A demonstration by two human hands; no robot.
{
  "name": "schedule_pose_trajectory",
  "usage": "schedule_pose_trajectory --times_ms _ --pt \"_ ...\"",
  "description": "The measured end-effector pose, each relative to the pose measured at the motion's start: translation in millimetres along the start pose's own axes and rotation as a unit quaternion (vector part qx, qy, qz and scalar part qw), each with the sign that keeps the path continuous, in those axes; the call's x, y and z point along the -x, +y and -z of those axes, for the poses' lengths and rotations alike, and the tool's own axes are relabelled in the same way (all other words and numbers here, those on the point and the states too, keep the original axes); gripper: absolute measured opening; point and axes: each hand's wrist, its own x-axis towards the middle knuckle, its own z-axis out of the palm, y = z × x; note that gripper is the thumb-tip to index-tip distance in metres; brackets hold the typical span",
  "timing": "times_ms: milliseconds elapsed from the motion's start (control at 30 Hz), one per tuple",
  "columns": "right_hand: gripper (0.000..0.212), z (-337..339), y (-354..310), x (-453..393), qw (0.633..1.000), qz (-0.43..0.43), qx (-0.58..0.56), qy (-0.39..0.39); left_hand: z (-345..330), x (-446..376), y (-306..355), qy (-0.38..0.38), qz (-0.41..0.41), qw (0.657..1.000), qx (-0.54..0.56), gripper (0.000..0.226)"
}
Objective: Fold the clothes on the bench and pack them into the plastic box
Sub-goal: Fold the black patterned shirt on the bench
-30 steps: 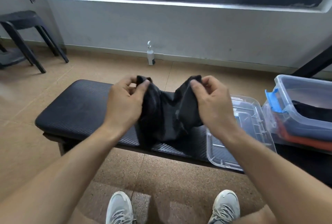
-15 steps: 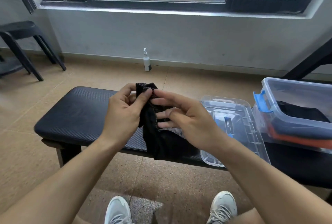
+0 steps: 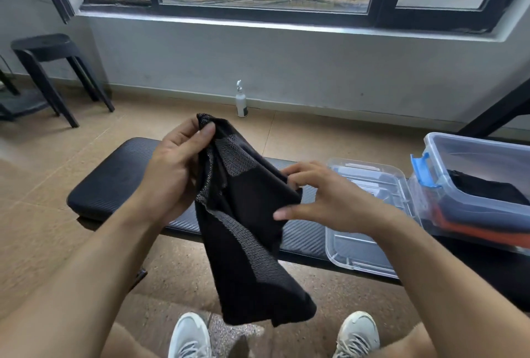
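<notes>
1. Since half a second ago the black garment (image 3: 246,231) hangs longer, lifted off the bench (image 3: 114,174).
2. We pinch its top with left hand (image 3: 172,174); right hand (image 3: 324,200) grips its side.
3. Plastic box (image 3: 470,157) already holds folded clothes; this piece remains unfolded, lid (image 3: 364,248) off.

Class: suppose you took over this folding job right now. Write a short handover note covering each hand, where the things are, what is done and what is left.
Left hand: pinches the top edge of the black garment, which hangs above the bench.
Right hand: fingertips on the garment's right edge, grip loose.
Plastic box: at the bench's right end, open, with dark and orange clothes already folded inside. Its clear lid lies beside it on the bench.
Done: earlier clothes packed.
Left: finish folding this garment, put it in the box.
</notes>
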Motion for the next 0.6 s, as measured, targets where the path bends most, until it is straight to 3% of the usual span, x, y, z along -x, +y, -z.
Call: schedule_pose_trajectory --times_ms 100,167,233,333,433,500,600 --pt "0.048 17 -20 9 0.987 0.034 -0.120 0.100 17 -10 3 0.055 -0.007 0.998 -0.036 0.009" --pt "0.045 27 -39 15 0.966 0.064 -0.190 0.162 28 -15 -2 0.069 -0.002 0.989 -0.131 0.007" --pt "0.048 32 -59 18 0.953 0.082 -0.201 0.212 31 -16 -8 0.053 0.003 0.978 -0.204 0.008" --pt "0.051 42 -72 18 0.949 0.056 -0.203 0.234 24 -15 -9 0.025 0.004 0.983 -0.182 0.016" --pt "0.044 61 -70 22 0.962 -0.030 -0.219 0.160 11 -9 3 0.005 -0.021 0.993 -0.112 0.018" --pt "0.038 73 -72 31 0.967 -0.059 -0.239 0.063 3 -2 14 -0.023 -0.019 0.997 -0.074 0.017" --pt "0.052 82 -78 38 0.965 -0.093 -0.228 -0.091 -2 5 21 -0.055 -0.011 0.996 -0.072 0.016"
